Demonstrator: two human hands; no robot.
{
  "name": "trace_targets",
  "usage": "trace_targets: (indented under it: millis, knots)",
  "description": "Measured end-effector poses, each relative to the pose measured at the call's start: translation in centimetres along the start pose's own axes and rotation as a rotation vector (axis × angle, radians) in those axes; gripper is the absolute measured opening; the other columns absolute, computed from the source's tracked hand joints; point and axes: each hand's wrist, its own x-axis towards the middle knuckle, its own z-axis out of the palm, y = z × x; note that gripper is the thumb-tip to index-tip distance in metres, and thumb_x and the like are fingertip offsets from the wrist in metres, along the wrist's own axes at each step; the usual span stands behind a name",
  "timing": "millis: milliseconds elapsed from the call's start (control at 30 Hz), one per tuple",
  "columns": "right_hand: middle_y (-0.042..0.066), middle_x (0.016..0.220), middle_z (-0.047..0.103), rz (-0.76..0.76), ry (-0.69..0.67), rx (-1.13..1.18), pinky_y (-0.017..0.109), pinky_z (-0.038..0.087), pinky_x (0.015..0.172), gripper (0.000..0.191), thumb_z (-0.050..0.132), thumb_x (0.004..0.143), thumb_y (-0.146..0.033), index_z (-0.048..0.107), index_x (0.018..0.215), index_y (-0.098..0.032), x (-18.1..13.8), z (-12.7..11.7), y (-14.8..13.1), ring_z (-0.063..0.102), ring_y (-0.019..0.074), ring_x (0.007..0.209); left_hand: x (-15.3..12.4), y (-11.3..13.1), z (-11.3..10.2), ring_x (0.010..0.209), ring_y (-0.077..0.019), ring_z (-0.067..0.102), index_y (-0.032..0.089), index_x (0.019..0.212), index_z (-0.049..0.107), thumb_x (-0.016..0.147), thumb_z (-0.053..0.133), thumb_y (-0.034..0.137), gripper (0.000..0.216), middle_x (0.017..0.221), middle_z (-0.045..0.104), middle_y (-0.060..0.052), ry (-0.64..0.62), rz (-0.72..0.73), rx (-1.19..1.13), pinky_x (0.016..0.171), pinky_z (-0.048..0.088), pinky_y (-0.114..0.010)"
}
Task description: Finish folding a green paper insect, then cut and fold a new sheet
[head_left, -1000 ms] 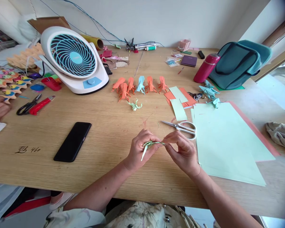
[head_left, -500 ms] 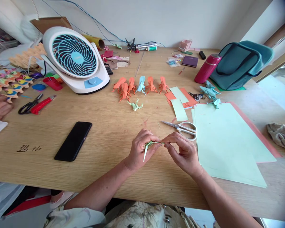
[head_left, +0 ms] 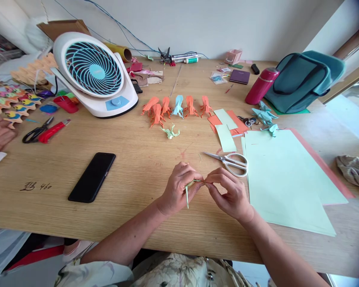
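Between my hands is a small light green folded paper figure [head_left: 187, 195], mostly hidden by the fingers. My left hand [head_left: 178, 187] is closed around its body, and a thin pointed strip of it hangs below the fingers. The fingertips of my right hand [head_left: 229, 191] pinch a narrow end of the same paper, touching the left fingertips. Scissors with white handles [head_left: 235, 163] lie just beyond my right hand. Farther back stand several orange folded paper figures [head_left: 190, 105], one blue paper figure [head_left: 178, 105] and one pale green paper figure [head_left: 170, 131].
A black phone [head_left: 92, 177] lies to the left, a white fan [head_left: 97, 75] behind it. Right of my hands are large pale green sheets [head_left: 283, 179]. A red bottle [head_left: 261, 85] and a teal bag [head_left: 302, 81] stand back right. Another person's hand [head_left: 0, 133] rests at the left edge.
My hands stay close together, and the right fingers have shifted slightly left toward the left fingertips. The green paper has turned, so its hanging strip now points more straight down.
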Motion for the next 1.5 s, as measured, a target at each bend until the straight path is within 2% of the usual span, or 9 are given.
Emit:
trace_targets:
  millis: [233,367,467,567,800,967,1100,1233,1500]
  knots:
    - [0.005,0.082,0.057,-0.059,-0.053,-0.108,0.033,0.047,0.064,0.021,0.049,0.090,-0.005,0.052,0.100,-0.022,-0.25,0.33,0.09,0.054,0.0188,0.073,-0.27,0.02,0.21,0.085,-0.0197,0.052,0.021,0.094,0.063,0.095,0.055,0.021,0.008,0.085,0.063,-0.005,-0.048,0.031,0.019,0.093,0.042,-0.039]
    - [0.004,0.081,0.056,0.020,-0.010,-0.040,0.032,0.045,0.065,0.016,0.048,0.093,-0.007,0.052,0.096,-0.023,-0.32,0.61,-0.04,0.053,0.0179,0.072,-0.29,-0.02,0.41,0.083,-0.0185,0.054,0.020,0.091,0.064,0.094,0.058,0.023,0.007,0.083,0.064,-0.004,-0.010,-0.008,-0.047,0.089,0.043,-0.037]
    - [0.002,0.079,0.057,0.128,0.010,0.070,0.030,0.045,0.066,0.013,0.048,0.096,-0.011,0.053,0.093,-0.022,-0.27,0.54,-0.07,0.055,0.0160,0.071,-0.18,-0.01,0.47,0.078,-0.0170,0.054,0.020,0.085,0.066,0.092,0.063,0.025,0.008,0.078,0.065,-0.003,0.061,-0.066,-0.131,0.081,0.044,-0.033]
    - [0.003,0.082,0.059,0.156,-0.004,0.130,0.031,0.046,0.068,0.010,0.051,0.096,-0.014,0.056,0.095,-0.022,-0.13,0.43,-0.03,0.056,0.0160,0.074,-0.07,0.06,0.44,0.075,-0.0163,0.055,0.019,0.079,0.067,0.090,0.067,0.027,0.013,0.075,0.065,-0.003,0.110,-0.127,-0.168,0.074,0.044,-0.031]
    - [0.002,0.079,0.058,0.175,0.030,0.140,0.031,0.045,0.065,0.009,0.053,0.097,-0.017,0.056,0.090,-0.022,0.00,0.53,-0.03,0.055,0.0157,0.071,-0.06,0.17,0.46,0.072,-0.0162,0.059,0.020,0.081,0.072,0.086,0.072,0.035,0.016,0.074,0.068,-0.004,0.117,-0.143,-0.177,0.081,0.048,-0.034]
    - [0.001,0.076,0.055,0.239,0.056,0.131,0.030,0.044,0.064,0.013,0.049,0.100,-0.021,0.055,0.088,-0.021,-0.14,0.50,0.17,0.053,0.0150,0.069,0.13,0.37,0.39,0.084,-0.0169,0.064,0.020,0.098,0.072,0.086,0.071,0.026,0.014,0.089,0.070,-0.006,0.104,-0.160,-0.221,0.077,0.051,-0.029]
    - [0.001,0.074,0.055,0.255,0.074,0.137,0.031,0.044,0.065,0.015,0.050,0.100,-0.022,0.055,0.086,-0.021,-0.21,0.42,0.23,0.053,0.0148,0.068,0.23,0.28,0.33,0.086,-0.0159,0.063,0.020,0.094,0.071,0.089,0.067,0.019,0.007,0.089,0.067,-0.005,0.118,-0.158,-0.205,0.079,0.051,-0.028]
    - [0.003,0.082,0.060,0.246,0.068,0.147,0.032,0.048,0.069,0.002,0.059,0.095,-0.023,0.059,0.093,-0.021,-0.11,0.54,0.10,0.057,0.0159,0.074,0.16,0.15,0.33,0.084,-0.0145,0.060,0.020,0.090,0.071,0.089,0.067,0.017,0.005,0.084,0.061,-0.003,0.150,-0.164,-0.181,0.077,0.049,-0.027]
    - [0.000,0.076,0.061,0.233,0.099,0.118,0.029,0.047,0.066,0.009,0.062,0.092,-0.016,0.060,0.086,-0.021,-0.03,0.92,0.05,0.056,0.0141,0.070,-0.02,0.31,0.33,0.083,-0.0135,0.059,0.020,0.092,0.069,0.089,0.066,0.014,0.007,0.084,0.061,-0.002,0.135,-0.135,-0.161,0.075,0.048,-0.026]
